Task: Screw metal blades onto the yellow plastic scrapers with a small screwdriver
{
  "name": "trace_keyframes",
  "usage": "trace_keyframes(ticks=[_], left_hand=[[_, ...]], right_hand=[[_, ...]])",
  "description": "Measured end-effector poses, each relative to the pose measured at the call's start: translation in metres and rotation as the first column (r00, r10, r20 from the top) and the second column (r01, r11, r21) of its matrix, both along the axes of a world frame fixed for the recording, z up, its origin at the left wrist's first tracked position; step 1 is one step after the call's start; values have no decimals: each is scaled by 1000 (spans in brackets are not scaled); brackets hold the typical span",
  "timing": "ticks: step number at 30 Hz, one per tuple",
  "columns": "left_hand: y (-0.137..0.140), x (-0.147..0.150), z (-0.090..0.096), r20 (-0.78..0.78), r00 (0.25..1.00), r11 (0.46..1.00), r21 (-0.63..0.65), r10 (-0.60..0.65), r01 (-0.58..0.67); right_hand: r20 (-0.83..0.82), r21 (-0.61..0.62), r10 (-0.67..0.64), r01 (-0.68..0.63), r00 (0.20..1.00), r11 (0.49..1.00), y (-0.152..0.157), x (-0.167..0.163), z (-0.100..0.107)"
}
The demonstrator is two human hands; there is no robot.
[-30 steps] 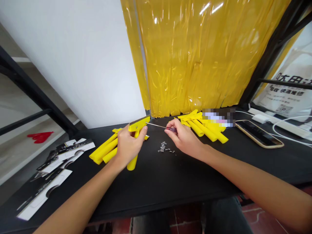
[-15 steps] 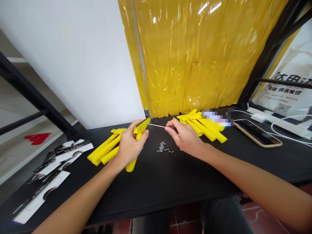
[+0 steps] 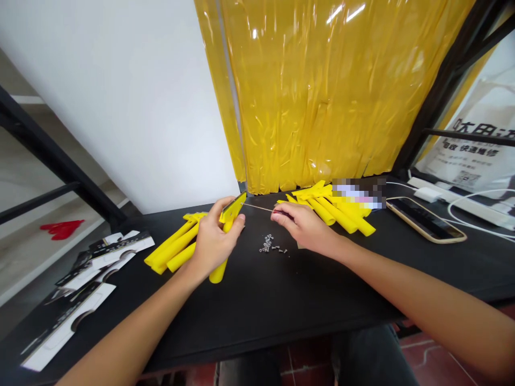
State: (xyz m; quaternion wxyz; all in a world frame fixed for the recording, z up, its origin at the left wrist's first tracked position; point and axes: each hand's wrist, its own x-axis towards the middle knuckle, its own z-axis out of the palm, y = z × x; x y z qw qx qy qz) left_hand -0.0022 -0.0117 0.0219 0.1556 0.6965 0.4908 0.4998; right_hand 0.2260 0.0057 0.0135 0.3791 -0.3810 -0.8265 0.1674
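Observation:
My left hand is wrapped round a yellow scraper, its handle pointing down and its flat head tilted up. In my right hand is a screwdriver, gripped by its red handle, which the fingers partly hide. The thin shaft reaches left, its tip at the face of the scraper's head. Below and between the hands lie small screws and nuts on the black table.
Yellow scrapers lie left of my left hand, and another pile of yellow scrapers lies at right. Black-and-white card sleeves are at far left. A phone, white cables and a power strip occupy the right side.
My right hand has turned slightly on the screwdriver, so that its red handle shows more. The scraper's head has shifted a little to the left.

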Motion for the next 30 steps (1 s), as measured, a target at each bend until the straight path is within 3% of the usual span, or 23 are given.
trace_keyframes(ticks=[3,7,14,19,25,30], left_hand=[[0,0,-1,6,1000,1000,16,-16,16],[0,0,-1,14,1000,1000,24,-18,18],[0,1,-1,51,998,999,-11,-45,46],[0,0,-2,38,998,999,-6,-50,50],[1,-2,-3,47,997,998,-5,-61,62],[1,-1,-4,36,997,997,-7,-71,71]], right_hand=[[105,-56,-6,12,994,998,-2,0,-1],[-5,-125,-34,33,999,992,-3,-2,-6],[10,-34,18,-17,1000,999,3,2,-2],[-114,-107,-30,18,993,994,1,1,-2],[-77,-42,28,-32,997,999,1,1,1],[-196,-134,-22,-5,980,991,2,-1,-3]])
